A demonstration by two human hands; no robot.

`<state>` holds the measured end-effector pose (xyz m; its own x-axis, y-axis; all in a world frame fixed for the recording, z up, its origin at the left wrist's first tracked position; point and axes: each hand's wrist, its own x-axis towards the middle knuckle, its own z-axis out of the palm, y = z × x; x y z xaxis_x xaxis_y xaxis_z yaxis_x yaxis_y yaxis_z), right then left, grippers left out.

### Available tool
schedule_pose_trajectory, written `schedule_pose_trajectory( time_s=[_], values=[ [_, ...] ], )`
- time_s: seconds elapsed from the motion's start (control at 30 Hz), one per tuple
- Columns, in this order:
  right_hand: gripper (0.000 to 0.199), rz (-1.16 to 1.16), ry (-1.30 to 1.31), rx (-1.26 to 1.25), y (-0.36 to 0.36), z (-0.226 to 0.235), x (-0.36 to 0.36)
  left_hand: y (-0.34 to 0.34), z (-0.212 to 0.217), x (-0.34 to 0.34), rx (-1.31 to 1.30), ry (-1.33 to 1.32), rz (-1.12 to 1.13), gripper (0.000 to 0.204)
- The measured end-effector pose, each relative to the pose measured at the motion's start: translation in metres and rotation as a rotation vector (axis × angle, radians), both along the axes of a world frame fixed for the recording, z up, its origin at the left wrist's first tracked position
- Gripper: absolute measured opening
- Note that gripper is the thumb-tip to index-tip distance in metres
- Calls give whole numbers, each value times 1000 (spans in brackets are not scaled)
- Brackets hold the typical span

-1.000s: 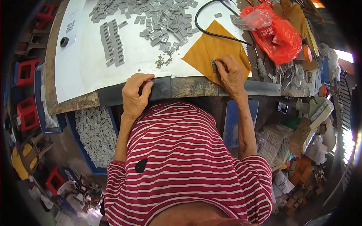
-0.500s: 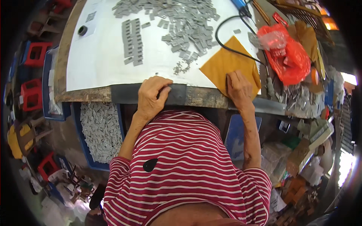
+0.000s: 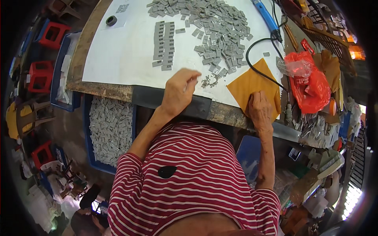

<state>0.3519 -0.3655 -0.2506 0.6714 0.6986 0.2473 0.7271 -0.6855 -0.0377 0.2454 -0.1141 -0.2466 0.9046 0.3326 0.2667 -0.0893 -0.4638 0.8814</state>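
Observation:
My left hand [image 3: 178,93] is over the front edge of the white-covered table, its fingers pinched together. Whatever it may hold is too small to make out. Just right of those fingertips lies a little heap of tiny dark parts [image 3: 210,81]. My right hand [image 3: 260,105] rests with curled fingers on an orange-yellow sheet [image 3: 248,80]; the fingers hide anything under them. Beyond my left hand, small grey rectangular pieces [image 3: 169,43] are set out in two columns. A large loose pile of similar grey pieces [image 3: 220,33] spreads behind.
A blue pen-shaped tool [image 3: 267,19] with a black cable [image 3: 252,65] lies at the far right. Nearby is a red plastic bag [image 3: 311,86]. A tape roll [image 3: 111,20] sits far left. Below the table edge stands a blue bin [image 3: 89,135] full of light grey pieces.
My left hand has risen from the table's front edge and moved toward the tiny parts. My right hand stays on the orange-yellow sheet. The whole view has shifted.

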Motion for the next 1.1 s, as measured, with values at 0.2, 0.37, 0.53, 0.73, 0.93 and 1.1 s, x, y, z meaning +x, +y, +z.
schedule_pose_trajectory(
  time_s=[0.2, 0.37, 0.53, 0.73, 0.93, 1.1],
  values=[
    [8, -43, 30, 52, 1, 2, 0, 16, -12, 61, 278, -218, 200, 34],
    [7, -53, 77, 160, -1, 0, 2, 22, -18, 95, 391, -124, 221, 43],
    [9, -74, 100, 182, -1, 2, 2, 21, -29, 109, 540, -105, 229, 46],
    [9, -79, 99, 257, -2, -4, 3, 11, -32, 112, 489, -124, 163, 44],
    [9, -71, 125, 281, -2, -2, 3, 14, -33, 111, 535, -143, 185, 43],
    [9, -88, 136, 275, -2, -2, 2, 18, -43, 110, 529, -102, 161, 42]
  ],
)
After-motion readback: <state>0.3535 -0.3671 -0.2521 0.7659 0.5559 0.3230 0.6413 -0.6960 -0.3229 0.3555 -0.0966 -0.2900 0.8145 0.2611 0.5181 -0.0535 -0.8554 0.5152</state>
